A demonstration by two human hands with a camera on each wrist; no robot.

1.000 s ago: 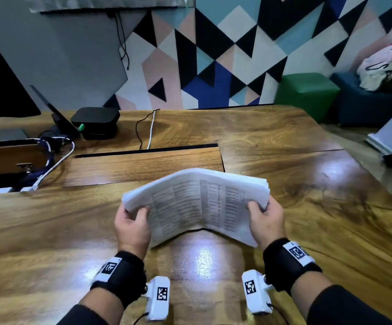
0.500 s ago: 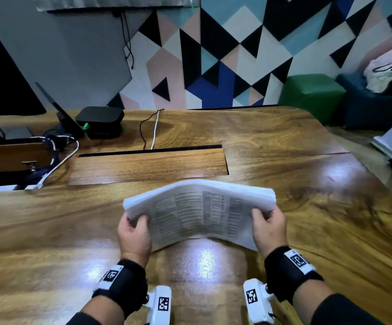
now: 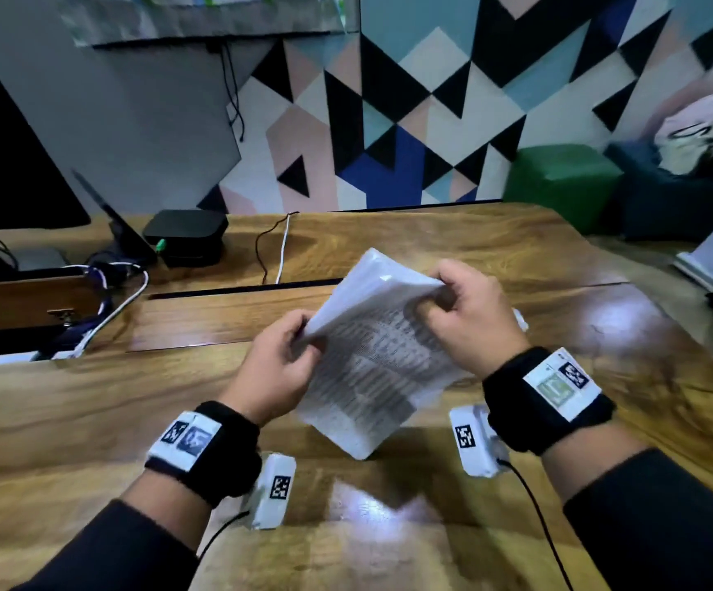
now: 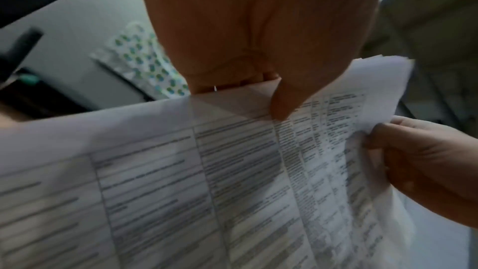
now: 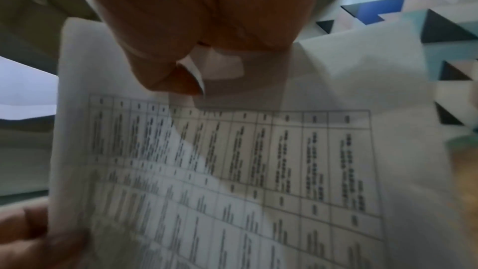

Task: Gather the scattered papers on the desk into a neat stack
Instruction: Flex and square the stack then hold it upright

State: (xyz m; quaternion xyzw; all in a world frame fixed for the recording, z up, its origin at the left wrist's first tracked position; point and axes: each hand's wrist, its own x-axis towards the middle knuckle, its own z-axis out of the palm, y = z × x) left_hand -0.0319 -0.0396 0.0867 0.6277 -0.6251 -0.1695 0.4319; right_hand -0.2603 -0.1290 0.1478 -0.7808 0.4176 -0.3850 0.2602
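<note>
A thick sheaf of white papers point(image 3: 372, 356) printed with tables is held tilted over the wooden desk point(image 3: 516, 258), one lower corner pointing down near the desktop. My left hand point(image 3: 278, 360) pinches its left edge, thumb on the printed face. My right hand point(image 3: 465, 305) grips the upper right edge with curled fingers. In the left wrist view the papers point(image 4: 207, 181) fill the frame under my left thumb point(image 4: 282, 97), and the right hand point(image 4: 424, 167) shows at the far edge. In the right wrist view the papers point(image 5: 258, 161) hang below my right thumb point(image 5: 175, 73).
A black box point(image 3: 184, 236) with cables point(image 3: 280, 249) sits at the back of the desk, beside a dark monitor point(image 3: 9, 164). A recessed wooden flap point(image 3: 227, 317) lies behind the papers. A green stool point(image 3: 559, 181) and a blue seat point(image 3: 666, 198) stand beyond the desk's right end.
The sheaf was held level by both side edges, bowed upward. It is now turned steeply on end, with my right hand raised to the top edge and my left hand shifted inward.
</note>
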